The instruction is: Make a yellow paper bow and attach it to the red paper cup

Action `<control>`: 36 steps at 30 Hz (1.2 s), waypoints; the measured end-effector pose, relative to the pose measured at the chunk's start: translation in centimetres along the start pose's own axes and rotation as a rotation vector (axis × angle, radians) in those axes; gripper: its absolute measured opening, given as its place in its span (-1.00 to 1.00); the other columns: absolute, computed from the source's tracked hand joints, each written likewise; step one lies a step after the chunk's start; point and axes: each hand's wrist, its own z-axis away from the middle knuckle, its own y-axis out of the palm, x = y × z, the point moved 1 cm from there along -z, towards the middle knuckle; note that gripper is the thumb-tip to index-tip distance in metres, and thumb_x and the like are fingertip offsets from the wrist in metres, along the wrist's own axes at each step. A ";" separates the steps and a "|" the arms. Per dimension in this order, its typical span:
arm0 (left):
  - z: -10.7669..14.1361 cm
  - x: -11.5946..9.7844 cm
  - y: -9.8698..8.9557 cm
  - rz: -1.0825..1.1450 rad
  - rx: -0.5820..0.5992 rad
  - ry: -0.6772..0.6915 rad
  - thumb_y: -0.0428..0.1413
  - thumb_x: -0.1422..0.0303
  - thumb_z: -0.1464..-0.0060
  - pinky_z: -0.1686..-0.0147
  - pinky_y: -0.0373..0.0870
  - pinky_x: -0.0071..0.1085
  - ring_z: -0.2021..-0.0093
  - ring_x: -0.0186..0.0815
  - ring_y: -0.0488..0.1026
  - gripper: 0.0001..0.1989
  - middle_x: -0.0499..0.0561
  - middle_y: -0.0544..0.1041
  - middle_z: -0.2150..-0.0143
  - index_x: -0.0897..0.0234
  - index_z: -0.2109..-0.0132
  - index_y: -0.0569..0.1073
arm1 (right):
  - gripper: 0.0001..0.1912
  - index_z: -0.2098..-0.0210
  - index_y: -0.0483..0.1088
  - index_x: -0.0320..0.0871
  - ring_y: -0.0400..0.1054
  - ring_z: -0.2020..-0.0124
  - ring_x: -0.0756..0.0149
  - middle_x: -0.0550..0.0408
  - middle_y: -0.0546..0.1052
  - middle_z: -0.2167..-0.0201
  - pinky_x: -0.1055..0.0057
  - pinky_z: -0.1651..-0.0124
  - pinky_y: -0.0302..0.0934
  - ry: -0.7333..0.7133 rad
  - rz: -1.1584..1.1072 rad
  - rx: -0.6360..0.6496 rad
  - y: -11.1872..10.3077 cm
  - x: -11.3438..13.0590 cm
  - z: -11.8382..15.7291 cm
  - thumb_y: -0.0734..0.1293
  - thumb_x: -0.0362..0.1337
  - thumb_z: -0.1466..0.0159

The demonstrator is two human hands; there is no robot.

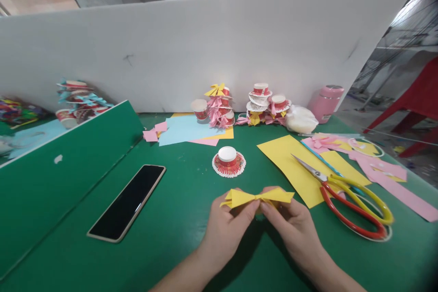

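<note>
Between my two hands is a yellow paper bow (242,197), pinched at its middle and held above the green table. My left hand (224,223) closes on the bow's left half, thumb near the knot. From the other side, my right hand (290,223) grips its right half, and both thumbs almost meet at the centre. Just beyond them a small hat made from a paper cup (228,162), with a fringed red and white brim, sits on the table. The fingers behind the bow are mostly hidden.
Scissors (320,175) with red and yellow handles lie on yellow paper (273,153) at right, near pink strips (404,187). A phone (128,203) lies at left, beside a green divider (78,150). Stacked cup hats (221,109), a plastic bag (301,119) and a pink bottle (326,104) stand behind.
</note>
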 end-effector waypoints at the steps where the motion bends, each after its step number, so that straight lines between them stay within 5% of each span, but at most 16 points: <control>1: -0.1 0.1 0.0 0.044 0.028 -0.047 0.13 0.34 0.04 0.40 0.28 -0.52 0.46 -0.44 0.32 -0.87 -0.09 0.42 0.52 0.31 0.47 0.43 | -0.87 0.34 0.47 -0.11 0.37 0.38 0.31 0.09 0.50 0.41 0.40 0.28 0.29 0.027 -0.008 0.011 0.1 0.1 0.0 0.35 -0.25 -0.11; 8: -0.5 0.7 -0.1 0.170 0.030 -0.311 0.17 0.31 0.11 0.60 0.18 -0.55 0.55 -0.45 0.27 -0.81 -0.03 0.43 0.54 0.38 0.37 0.54 | -0.69 0.25 0.47 -0.21 0.40 0.43 0.27 0.01 0.55 0.38 0.31 0.26 0.30 0.243 -0.112 0.154 0.5 0.8 -0.4 0.35 -0.14 -0.09; 13: -0.8 0.5 0.1 0.367 0.062 -0.323 0.13 0.26 0.06 0.60 0.20 -0.53 0.55 -0.44 0.29 -0.75 -0.01 0.41 0.54 0.41 0.39 0.52 | -0.73 0.40 0.48 -0.24 0.14 0.69 0.51 0.19 0.42 0.65 0.52 0.59 0.11 0.381 -0.195 -0.031 -0.1 0.1 -1.1 0.42 -0.15 0.00; 18: -0.7 0.5 -0.2 0.342 0.027 -0.251 0.13 0.29 0.05 0.39 0.31 -0.45 0.39 -0.38 0.38 -0.75 0.05 0.47 0.37 0.38 0.24 0.48 | -0.76 0.52 0.43 -0.24 0.05 0.69 0.60 0.26 0.30 0.68 0.63 0.66 0.01 0.521 -0.458 -0.237 -0.9 0.0 -1.7 0.50 -0.23 0.11; 24: -0.2 1.0 -0.2 0.026 0.077 -0.061 0.20 0.38 0.14 0.29 0.31 -0.41 0.33 -0.35 0.35 -0.66 0.00 0.43 0.33 0.28 0.13 0.40 | -0.77 0.54 0.40 -0.21 0.08 0.68 0.61 0.29 0.27 0.68 0.69 0.68 0.02 0.638 -0.658 -0.224 -0.8 0.5 -1.5 0.51 -0.29 0.12; 30: 0.2 0.3 -0.1 -0.070 0.077 -0.007 0.21 0.32 0.15 0.36 0.29 -0.44 0.38 -0.35 0.33 -0.71 -0.02 0.43 0.36 0.28 0.22 0.41 | -0.74 0.55 0.40 -0.23 0.05 0.72 0.60 0.29 0.27 0.74 0.63 0.68 -0.04 0.536 -0.385 -0.130 -0.6 0.1 -1.4 0.47 -0.17 0.07; 36: -0.3 0.4 0.0 0.024 -0.003 -0.180 0.17 0.29 0.11 0.52 0.23 -0.50 0.55 -0.44 0.30 -0.82 -0.06 0.42 0.55 0.34 0.42 0.47 | -0.69 0.34 0.46 -0.24 0.37 0.44 0.28 0.07 0.51 0.50 0.37 0.35 0.25 0.272 -0.070 0.007 -0.5 0.2 -1.1 0.40 -0.12 -0.03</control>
